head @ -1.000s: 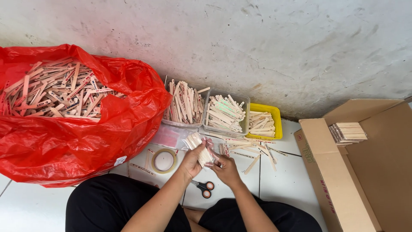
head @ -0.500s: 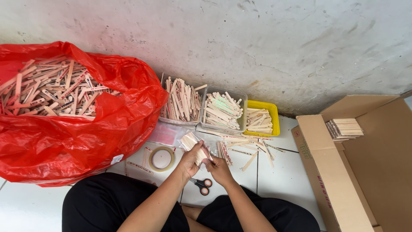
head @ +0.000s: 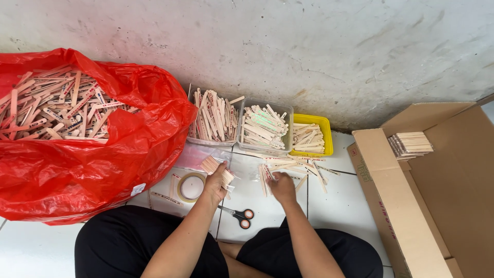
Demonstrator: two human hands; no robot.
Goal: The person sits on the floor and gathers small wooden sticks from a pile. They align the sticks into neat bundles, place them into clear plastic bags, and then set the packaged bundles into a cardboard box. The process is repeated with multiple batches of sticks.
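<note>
One red bag [head: 92, 170] of sticks sat at 9 o'clock, one cardboard box [head: 411, 206] at 3, three tubs at 12. Left hand [head: 216, 183] was clamped on a stick bundle [head: 212, 164]; right hand [head: 283, 186] touched loose sticks [head: 288, 167], grip unclear. One tape roll [head: 191, 187], one scissors [head: 239, 215].

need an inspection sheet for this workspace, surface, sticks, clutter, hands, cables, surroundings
surface: white tiled floor, person seated on it.
job's things: bundle of flat wooden sticks in the left hand; loose sticks on the floor by the right hand.
clutter: tape roll, scissors, clear plastic bag.
hands: left hand shut on the bundle; right hand on the loose sticks, grip unclear.
cables: nothing seen.
surroundings: red bag full of sticks, two clear tubs and a yellow tub of sticks, cardboard box with a stack, grey wall.
</note>
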